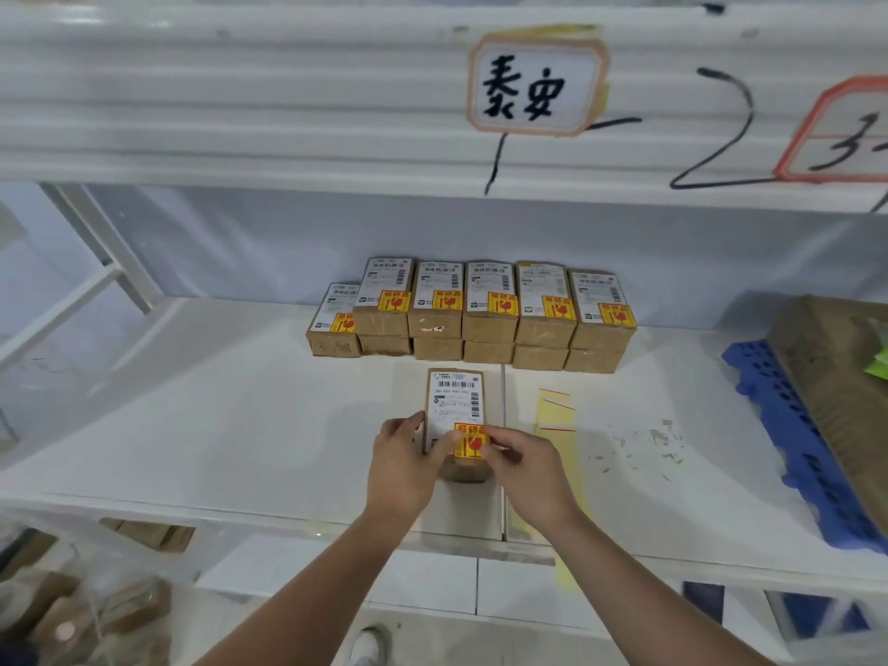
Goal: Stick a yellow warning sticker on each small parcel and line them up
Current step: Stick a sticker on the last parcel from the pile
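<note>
One small brown cardboard parcel (456,415) lies flat on the white shelf (240,425) in front of you. It carries a white barcoded shipping label; the digits under the barcode are too small to read reliably.

- Your left hand (408,459) curls round its left edge.
- Your right hand (519,466) pinches the right edge of the yellow warning sticker with red print (471,442) against the parcel's near end. Your fingers partly cover the sticker.
- The row of brown parcels (480,314) behind shows six stickered tops. Five sit on a lower layer.
- A pale yellow backing strip (552,425) lies to the right.
- An orange-bordered sign (536,84) reads "泰安", with "1" and "2" handwritten near it.
- The blue plastic pallet (793,449) and large brown carton (826,358) are cut off at the right.
</note>
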